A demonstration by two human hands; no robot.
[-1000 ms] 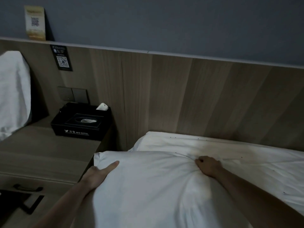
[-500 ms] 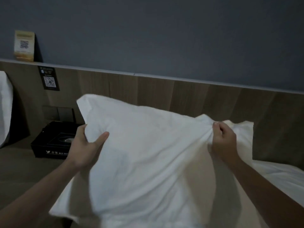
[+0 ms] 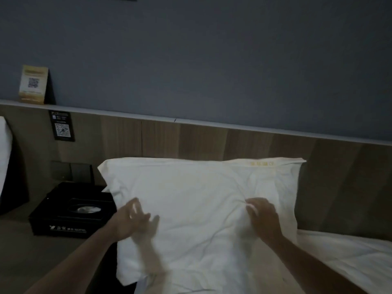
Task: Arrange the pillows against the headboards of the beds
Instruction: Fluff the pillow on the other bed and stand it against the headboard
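A white pillow (image 3: 201, 187) stands upright on the bed, its back leaning on the wooden headboard (image 3: 244, 145). My left hand (image 3: 129, 219) is blurred in front of the pillow's lower left face, fingers spread, holding nothing. Over the pillow's right half my right hand (image 3: 262, 215) hovers or touches with loosely bent fingers; no cloth is bunched in it. Another white pillow (image 3: 4, 153) leans against the headboard at the far left edge, mostly cut off.
A black hotel tissue box (image 3: 70, 215) sits on the wooden nightstand (image 3: 31, 251) left of the bed. A QR card (image 3: 32, 83) stands on the headboard ledge, a black QR plaque (image 3: 62, 128) hangs below. White bed sheet (image 3: 350, 255) stretches to the right.
The pillow was lifted off the bed and now stands against the headboard. Both hands have let go of its edges and moved to its front face.
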